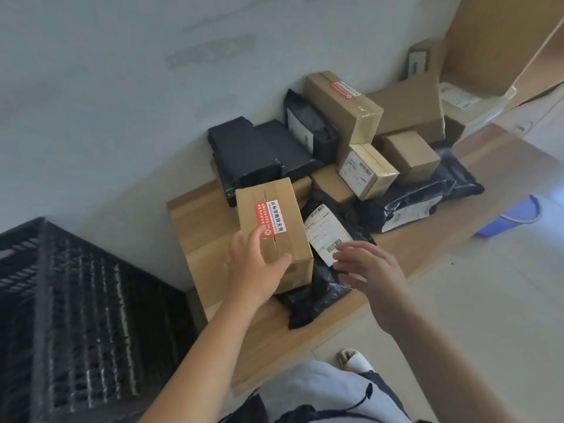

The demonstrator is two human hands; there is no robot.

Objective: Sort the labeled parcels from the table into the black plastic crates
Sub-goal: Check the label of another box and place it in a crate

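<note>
**Parcel sort: holdings at the near end of the table**

Item 1. Brown cardboard carton sealed with clear tape and bearing a red-and-white sticker. It stood at the near left of the low wooden table, tilted, its right edge resting on item 2. The left hand gripped its near end, thumb across the top face and fingers laid up beside the sticker. The hold looked like the start of a lift, probably so the carton could be swung to the crate.

Item 2. Black plastic mailer bag with a white barcoded shipping label. It lay flat, just right of item 1 and partly beneath it. The right hand hovered over the label with fingers spread and slack, holding nothing; whether the fingertips touched the bag could not be told. It seemed placed either to steady the bag or to take it next.

Item 3. Black slatted plastic crate. It stood at the near left, beside the table end, within easy reach of the left arm; its contents did not show.

Item 4. Unsorted stock at the far end of the table: brown boxes heaped against the wall, among them a small carton with a white label, black wrapped parcels, and another black mailer to the right.

Status: sorting judged far from finished.
</note>
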